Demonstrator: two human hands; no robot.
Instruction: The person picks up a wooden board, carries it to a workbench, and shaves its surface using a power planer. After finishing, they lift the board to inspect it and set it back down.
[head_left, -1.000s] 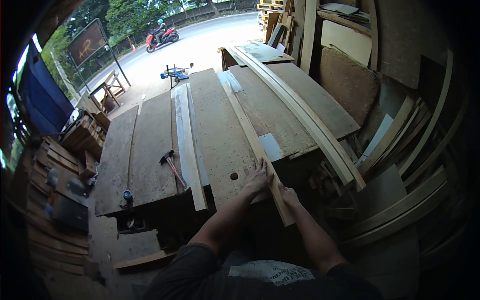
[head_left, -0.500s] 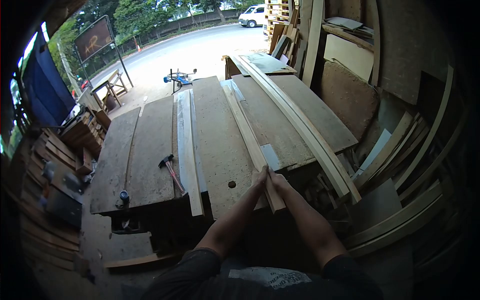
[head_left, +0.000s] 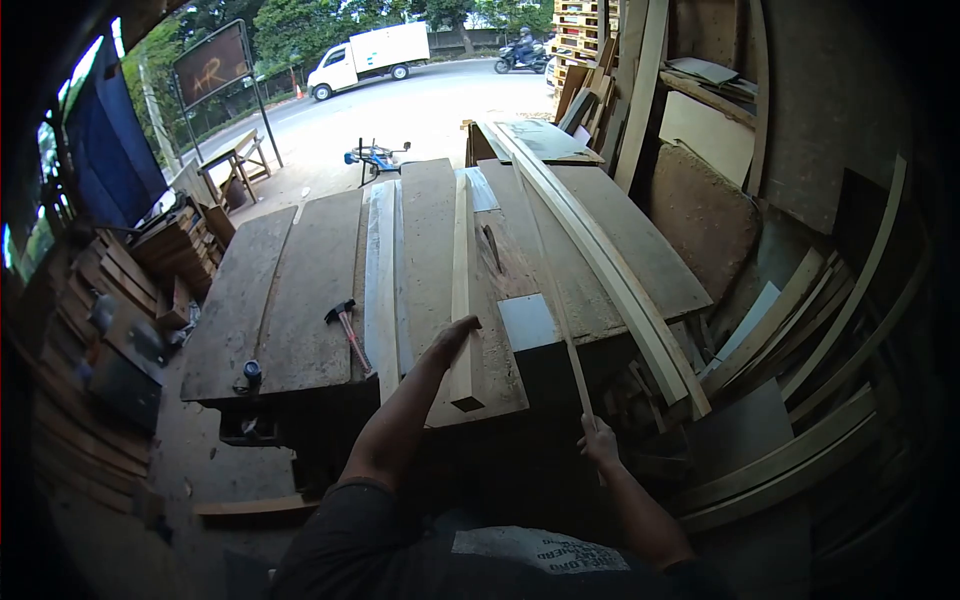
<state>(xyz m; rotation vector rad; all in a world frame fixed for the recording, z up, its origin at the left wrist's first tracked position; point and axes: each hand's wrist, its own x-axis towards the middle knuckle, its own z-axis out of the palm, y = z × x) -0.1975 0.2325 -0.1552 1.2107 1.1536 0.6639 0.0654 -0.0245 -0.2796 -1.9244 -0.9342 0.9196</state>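
Note:
A pale square-edged wooden beam (head_left: 463, 260) lies lengthwise on the workbench, its near end close to the bench edge. My left hand (head_left: 460, 328) is closed over the beam's upper side, partway along it. To the right, my right hand (head_left: 598, 440) grips the near end of a long thin wood strip (head_left: 553, 270). The strip slants away over the bench, apart from the beam. A hammer (head_left: 347, 325) with a dark head and reddish handle lies left of another pale board (head_left: 386, 270).
The brown bench panels (head_left: 310, 270) have gaps between them. Long joined boards (head_left: 610, 260) run along the right side and overhang the near edge. A small dark round object (head_left: 251, 372) sits at the front left. Stacked planks (head_left: 800, 310) lean at right; a white truck (head_left: 375, 55) passes outside.
My hands, together on the wood before, are now apart. The beam lies farther left under my left hand, while my right hand has drawn the thin strip to the right and nearer.

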